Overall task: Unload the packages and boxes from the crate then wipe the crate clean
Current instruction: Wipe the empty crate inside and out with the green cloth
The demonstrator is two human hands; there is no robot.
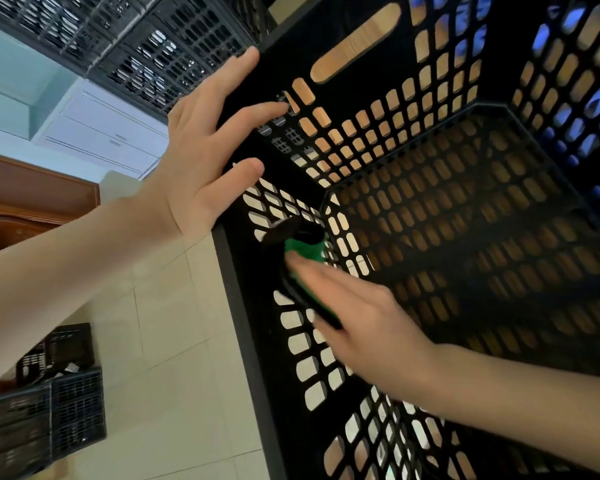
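Fingers [246, 64] of the left hand [201, 150] lie straight and spread, braced against the upper corner of the black perforated crate [250, 341] at about 10 o'clock from centre. The crate fills the frame from centre out to 3 o'clock, with nothing showing inside it, and a wooden desk [355, 41] shows through its slots. At 6 o'clock the right hand [371, 327] reaches in, and its fingers [312, 275], blurred but seemingly flat, press a green cloth [305, 249] against the inner wall near the corner. More black crates [153, 46] stack up at 11 o'clock, and others [49, 410] sit on the tiled floor [174, 341] at 8 o'clock.
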